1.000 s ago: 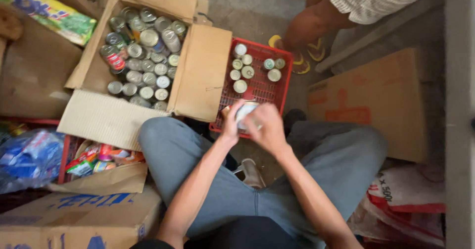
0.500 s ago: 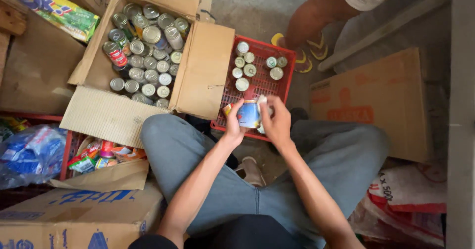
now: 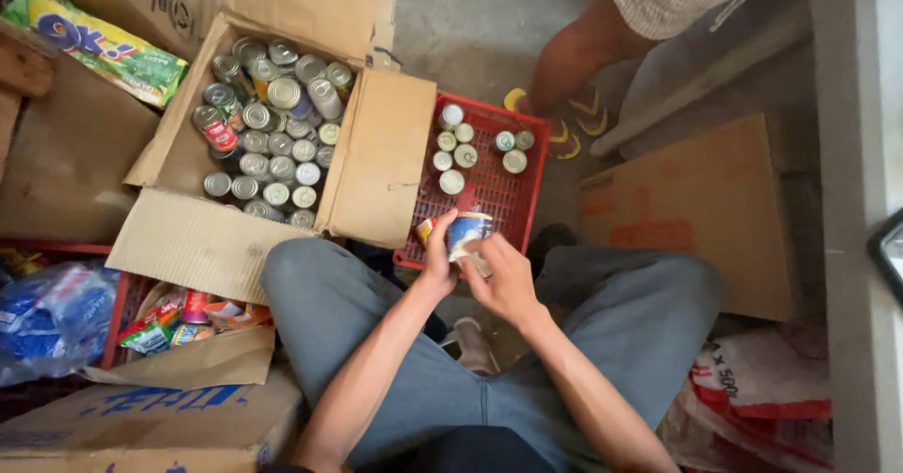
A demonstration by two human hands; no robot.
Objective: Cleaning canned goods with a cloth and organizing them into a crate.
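**Seated sorter, one tin held over a red crate**

Item in hand: a small can (image 3: 467, 229) with a blue-and-white label, held upright between both hands above the near edge of the red plastic crate (image 3: 527, 200). The left hand (image 3: 438, 252) closes on its near-left side, thumb up along the wall; the right hand (image 3: 501, 275) cups it from below and to the right, fingers wrapped under the base. Both hands are closed on the tin, a two-sided hold that seems meant to keep it level and the label readable.

Beyond the grip: several like tins (image 3: 452, 181) stand upright, lids up, in the crate, set apart from one another.

Left of the grip, further out: an open cardboard box (image 3: 376, 158) packed tight with cans (image 3: 268, 144), its flap lying against the crate's side.

Below the grip: the person's crossed legs in grey trousers (image 3: 376, 341).

Far side of the crate: another person's foot in a yellow sandal (image 3: 574, 125).

Near left: packets of snacks (image 3: 179, 313) in a red tray.
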